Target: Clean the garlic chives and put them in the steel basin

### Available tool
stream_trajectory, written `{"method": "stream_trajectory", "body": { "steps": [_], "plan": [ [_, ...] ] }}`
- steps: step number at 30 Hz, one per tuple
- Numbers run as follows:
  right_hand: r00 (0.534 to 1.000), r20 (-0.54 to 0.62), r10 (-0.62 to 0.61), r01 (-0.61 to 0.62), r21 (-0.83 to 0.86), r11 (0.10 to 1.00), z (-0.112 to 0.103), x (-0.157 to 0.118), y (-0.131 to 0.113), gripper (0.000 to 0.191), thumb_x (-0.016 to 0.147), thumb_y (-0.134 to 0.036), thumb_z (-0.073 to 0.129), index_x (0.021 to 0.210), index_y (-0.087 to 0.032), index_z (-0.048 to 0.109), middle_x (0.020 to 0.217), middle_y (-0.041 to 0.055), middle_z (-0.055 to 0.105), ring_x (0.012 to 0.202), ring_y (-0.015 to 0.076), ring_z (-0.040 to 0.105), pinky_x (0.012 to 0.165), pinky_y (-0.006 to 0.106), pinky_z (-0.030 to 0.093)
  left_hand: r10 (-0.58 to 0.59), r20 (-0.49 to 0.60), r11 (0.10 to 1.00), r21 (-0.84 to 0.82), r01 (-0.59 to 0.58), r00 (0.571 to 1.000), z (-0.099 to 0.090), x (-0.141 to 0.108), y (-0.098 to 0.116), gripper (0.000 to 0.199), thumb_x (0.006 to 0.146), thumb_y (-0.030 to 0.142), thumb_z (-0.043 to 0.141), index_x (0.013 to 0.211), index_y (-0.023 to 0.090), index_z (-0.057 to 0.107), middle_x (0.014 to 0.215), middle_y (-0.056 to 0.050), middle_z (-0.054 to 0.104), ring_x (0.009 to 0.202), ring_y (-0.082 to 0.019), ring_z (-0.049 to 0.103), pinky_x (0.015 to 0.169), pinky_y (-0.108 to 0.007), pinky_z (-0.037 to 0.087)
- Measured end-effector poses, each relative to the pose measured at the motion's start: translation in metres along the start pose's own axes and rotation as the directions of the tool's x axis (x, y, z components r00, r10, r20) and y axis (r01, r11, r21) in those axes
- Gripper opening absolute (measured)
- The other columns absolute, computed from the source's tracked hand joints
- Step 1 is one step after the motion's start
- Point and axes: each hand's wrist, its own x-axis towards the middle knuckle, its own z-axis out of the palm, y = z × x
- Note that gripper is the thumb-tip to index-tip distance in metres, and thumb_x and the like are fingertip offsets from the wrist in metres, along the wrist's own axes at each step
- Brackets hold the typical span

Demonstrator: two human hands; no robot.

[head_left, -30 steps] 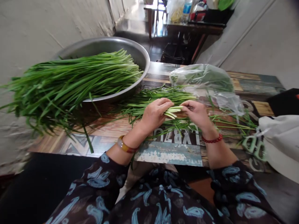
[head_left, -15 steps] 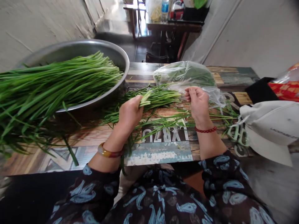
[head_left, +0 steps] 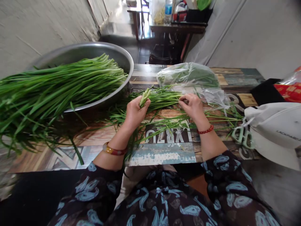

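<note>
My left hand [head_left: 137, 111] is closed around a small bunch of garlic chives [head_left: 145, 96], pale cut ends pointing up and the green leaves hanging below the fist. My right hand [head_left: 192, 106] pinches at the pale stem ends of a loose pile of garlic chives [head_left: 164, 97] lying on the table. Some thinner strands [head_left: 164, 125] lie scattered nearer to me, between the two wrists. At the left, a big metal basin [head_left: 130, 62] holds a thick heap of chives [head_left: 77, 81], their leaves spilling over its rim onto the table.
Behind my right hand lies a clear plastic bag [head_left: 188, 75] with greens inside. To the right are green-handled scissors [head_left: 243, 138], a white cap [head_left: 275, 131] and a red package [head_left: 290, 91]. Farther off, another table [head_left: 178, 29] carries a water bottle [head_left: 168, 12].
My right hand has come left and slightly down, from above the bag's edge to the stem ends of the pile. The bunch in my left hand is now more upright.
</note>
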Motion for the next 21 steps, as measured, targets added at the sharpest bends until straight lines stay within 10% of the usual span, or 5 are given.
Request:
{"method": "stream_trajectory", "body": {
  "steps": [6,21],
  "plan": [
    [0.996,0.063,0.07,-0.088,0.351,0.932,-0.003,0.0,-0.02,0.022,0.089,-0.034,0.06,0.078,-0.02,0.073,0.073,0.0015,0.071,0.067,0.0153,0.06,0.067,0.028,0.044,-0.09,0.017,0.985,-0.148,0.092,0.996,0.003,-0.002,0.002,0.03,0.089,0.041,0.056,0.077,0.016,0.066,0.066,0.0,0.056,0.066,-0.013,0.05,0.061,-0.024,0.039],
    [0.988,0.087,-0.124,0.083,0.38,0.921,0.002,-0.01,-0.053,0.016,0.088,-0.031,0.066,0.078,-0.023,0.075,0.079,0.0039,0.074,0.079,0.0195,0.066,0.077,0.034,0.05,0.079,0.025,0.985,-0.155,-0.074,0.997,0.003,-0.009,0.015,0.027,0.093,0.037,0.06,0.09,0.016,0.076,0.086,-0.005,0.073,0.081,-0.017,0.065,0.076,-0.028,0.05]
  ]
}}
